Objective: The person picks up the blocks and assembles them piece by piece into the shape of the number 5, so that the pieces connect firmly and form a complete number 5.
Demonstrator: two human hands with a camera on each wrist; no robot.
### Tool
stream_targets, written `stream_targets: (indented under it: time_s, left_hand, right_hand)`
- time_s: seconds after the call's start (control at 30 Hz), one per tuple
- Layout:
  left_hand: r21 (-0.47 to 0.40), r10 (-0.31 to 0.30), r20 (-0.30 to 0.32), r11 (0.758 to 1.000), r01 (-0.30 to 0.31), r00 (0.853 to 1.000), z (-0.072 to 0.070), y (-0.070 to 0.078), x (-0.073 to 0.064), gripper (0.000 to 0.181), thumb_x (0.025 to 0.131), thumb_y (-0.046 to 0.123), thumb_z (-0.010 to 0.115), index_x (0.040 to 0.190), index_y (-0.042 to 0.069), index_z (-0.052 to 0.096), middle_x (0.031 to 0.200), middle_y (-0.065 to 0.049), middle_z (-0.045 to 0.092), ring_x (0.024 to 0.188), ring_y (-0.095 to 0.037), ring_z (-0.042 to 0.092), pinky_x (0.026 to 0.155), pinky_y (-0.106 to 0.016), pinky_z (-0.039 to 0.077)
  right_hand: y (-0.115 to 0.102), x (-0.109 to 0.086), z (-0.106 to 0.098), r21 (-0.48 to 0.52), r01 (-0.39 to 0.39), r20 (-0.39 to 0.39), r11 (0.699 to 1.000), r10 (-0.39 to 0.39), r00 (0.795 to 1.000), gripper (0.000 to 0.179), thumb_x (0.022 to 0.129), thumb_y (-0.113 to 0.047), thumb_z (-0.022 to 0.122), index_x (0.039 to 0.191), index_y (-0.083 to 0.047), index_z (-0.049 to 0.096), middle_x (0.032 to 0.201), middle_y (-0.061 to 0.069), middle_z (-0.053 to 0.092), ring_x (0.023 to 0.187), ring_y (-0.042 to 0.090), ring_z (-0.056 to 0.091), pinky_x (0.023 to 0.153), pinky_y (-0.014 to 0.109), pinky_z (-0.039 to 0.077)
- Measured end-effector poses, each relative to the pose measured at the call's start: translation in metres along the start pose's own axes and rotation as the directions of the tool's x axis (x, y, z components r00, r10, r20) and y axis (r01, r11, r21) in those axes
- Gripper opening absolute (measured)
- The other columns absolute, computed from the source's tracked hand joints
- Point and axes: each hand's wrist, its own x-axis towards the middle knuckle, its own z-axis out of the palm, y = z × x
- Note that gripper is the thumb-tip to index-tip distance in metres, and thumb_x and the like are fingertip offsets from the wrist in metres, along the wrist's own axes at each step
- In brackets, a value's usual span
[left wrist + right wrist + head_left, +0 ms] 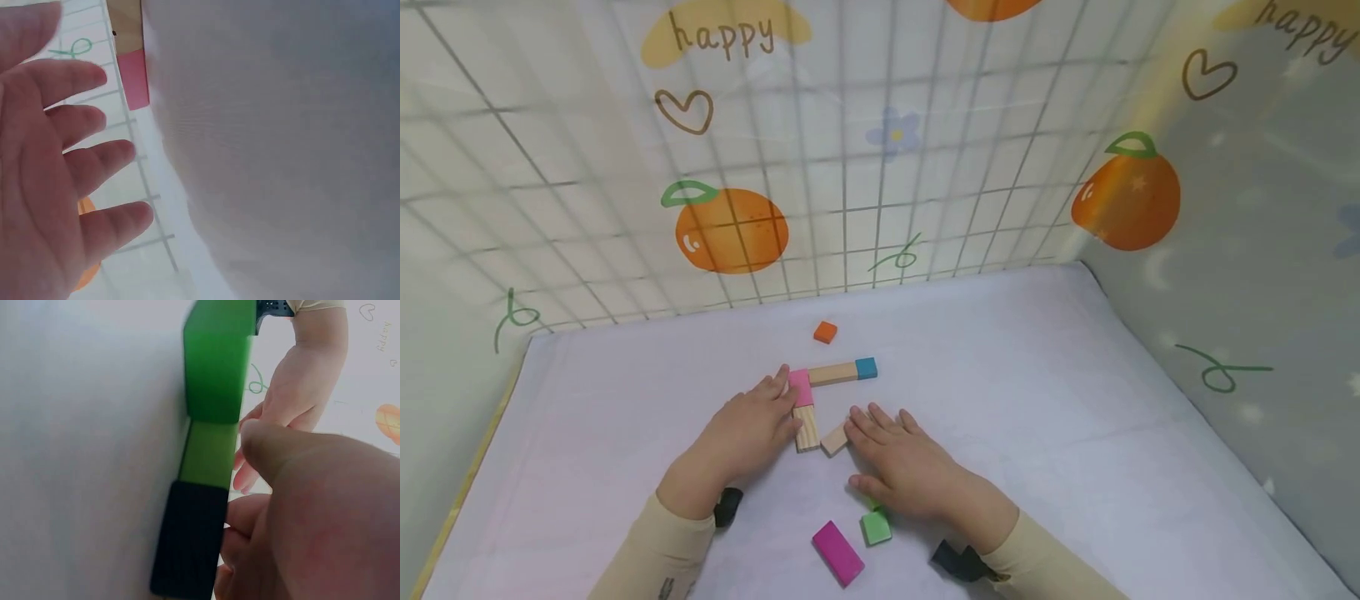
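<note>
My left hand [745, 433] lies beside a pink block [801, 390], its fingers extended and touching or almost touching it. A striped wooden block [806, 427] continues from the pink one toward me. From the pink block's far end, a plain wooden block [832, 374] runs right to a blue block [867, 367]. My right hand [910, 462] is spread low over the cloth, fingertips at a small tilted wooden block [834, 440]. Beneath its thumb, a green piece [872, 503] is mostly covered. The right wrist view also shows a dark block [190, 540] beside that hand.
A light green block [876, 527] and a magenta block [838, 553] lie near me. An orange block [825, 332] sits toward the back. White cloth [1037, 367] covers the table; a printed curtain over a wire grid [850, 183] stands behind, and another printed sheet [1247, 292] at right.
</note>
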Motion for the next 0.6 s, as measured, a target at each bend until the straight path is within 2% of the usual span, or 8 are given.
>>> stream_targets:
  time_s: [0.17, 0.6]
  left_hand:
    - [0.023, -0.010, 0.017, 1.000, 0.009, 1.000, 0.0014, 0.0020, 0.0031, 0.052, 0.094, 0.041, 0.053, 0.141, 0.019, 0.047, 0.156, -0.006, 0.026, 0.140, -0.027, 0.032, 0.107, -0.054, 0.034]
    - [0.047, -0.024, 0.011, 0.999, 0.024, 1.000, 0.0050, 0.0066, 0.0032, 0.058, 0.091, 0.043, 0.058, 0.141, 0.016, 0.046, 0.154, -0.010, 0.030, 0.138, -0.029, 0.036, 0.107, -0.055, 0.034]
  right_hand:
    - [0.0004, -0.0001, -0.0002, 0.003, -0.002, 0.001, 1.000, 0.002, 1.000, 0.073, 0.093, -0.059, 0.042, 0.151, -0.021, 0.021, 0.159, -0.002, 0.016, 0.147, 0.023, 0.010, 0.114, 0.058, 0.014]
    - [0.0001, -0.0003, -0.0005, -0.005, -0.003, 0.009, 1.000, 0.003, 1.000, 0.074, 0.092, -0.060, 0.042, 0.151, -0.021, 0.020, 0.159, -0.003, 0.015, 0.147, 0.023, 0.010, 0.115, 0.057, 0.014]
